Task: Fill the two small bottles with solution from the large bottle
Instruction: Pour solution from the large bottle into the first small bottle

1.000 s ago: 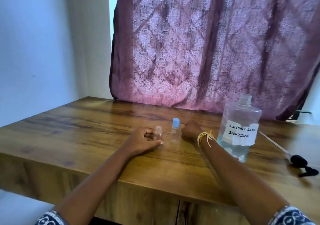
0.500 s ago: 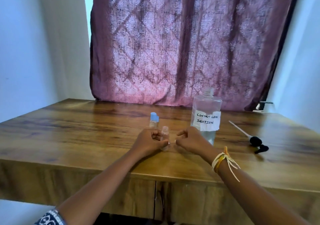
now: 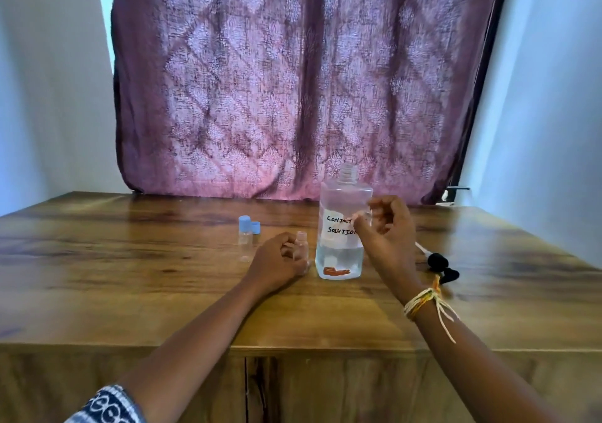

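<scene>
A large clear bottle point(image 3: 342, 259) with a handwritten "contact lens solution" label stands uncapped on the wooden table point(image 3: 130, 276), about a third full. My left hand point(image 3: 277, 261) is closed around a small uncapped clear bottle point(image 3: 301, 238) standing just left of it. A second small bottle point(image 3: 245, 238) with a blue cap stands farther left, and a loose blue cap point(image 3: 256, 227) lies behind it. My right hand point(image 3: 386, 227) is raised in front of the large bottle's label, fingers curled and apart, holding nothing I can see.
A black pump head with a white tube point(image 3: 438, 263) lies on the table right of the large bottle. A purple patterned curtain point(image 3: 293, 80) hangs behind the table. The table's front edge point(image 3: 293, 349) runs under my forearms.
My right hand has lifted off the table from beside the small bottle and risen up in front of the large bottle's label. My left hand still holds the small bottle.
</scene>
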The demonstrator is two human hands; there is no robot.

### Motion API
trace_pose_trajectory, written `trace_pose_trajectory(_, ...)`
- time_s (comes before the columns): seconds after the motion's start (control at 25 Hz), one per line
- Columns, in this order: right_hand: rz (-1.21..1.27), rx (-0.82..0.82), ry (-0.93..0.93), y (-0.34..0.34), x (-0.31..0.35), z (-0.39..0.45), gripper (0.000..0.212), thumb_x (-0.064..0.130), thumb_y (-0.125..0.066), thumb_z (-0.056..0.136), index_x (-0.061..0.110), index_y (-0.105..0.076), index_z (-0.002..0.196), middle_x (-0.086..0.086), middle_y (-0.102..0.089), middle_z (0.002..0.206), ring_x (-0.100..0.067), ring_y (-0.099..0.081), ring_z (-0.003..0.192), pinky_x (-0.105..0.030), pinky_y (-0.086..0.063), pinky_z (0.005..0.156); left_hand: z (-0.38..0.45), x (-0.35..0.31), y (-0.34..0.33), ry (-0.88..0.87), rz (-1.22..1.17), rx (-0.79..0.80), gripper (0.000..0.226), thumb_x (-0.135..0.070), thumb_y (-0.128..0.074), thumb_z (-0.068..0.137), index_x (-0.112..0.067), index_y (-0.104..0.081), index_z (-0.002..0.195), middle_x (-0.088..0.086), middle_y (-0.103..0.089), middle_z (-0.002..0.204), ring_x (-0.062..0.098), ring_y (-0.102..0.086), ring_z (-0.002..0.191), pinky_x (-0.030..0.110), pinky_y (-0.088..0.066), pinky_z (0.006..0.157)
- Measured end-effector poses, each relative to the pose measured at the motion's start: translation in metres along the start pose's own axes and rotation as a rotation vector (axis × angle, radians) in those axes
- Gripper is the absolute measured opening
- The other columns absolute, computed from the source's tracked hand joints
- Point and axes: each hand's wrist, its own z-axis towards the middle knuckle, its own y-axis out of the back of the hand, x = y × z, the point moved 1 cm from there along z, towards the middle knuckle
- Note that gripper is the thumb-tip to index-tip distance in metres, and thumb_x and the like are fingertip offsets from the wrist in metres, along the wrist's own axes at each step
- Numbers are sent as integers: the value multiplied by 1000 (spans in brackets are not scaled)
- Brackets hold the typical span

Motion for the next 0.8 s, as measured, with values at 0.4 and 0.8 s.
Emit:
trace_pose_trajectory(0.4, 310, 498, -336, -14, -35, 47, 55, 25, -83, 65, 18, -63, 116, -15, -73, 110, -36, -70, 101, -54, -55, 91, 0, 4, -2, -3, -14, 7, 38, -33, -81, 73, -20, -65, 105, -4, -72, 101, 12, -68, 94, 36, -58, 86)
trace_pose_trajectory(0.8, 242, 377, -310, -23, -49, 75, 66, 18, -82, 67, -2, -50, 121, -25, -69, 109, -41, -70, 95, -59, -55, 87, 26, 0, -4, 67, -188, 178, 54, -33, -87, 67, -28, -61, 114, -7, -73, 100, 8, -69, 95, 12, -53, 71)
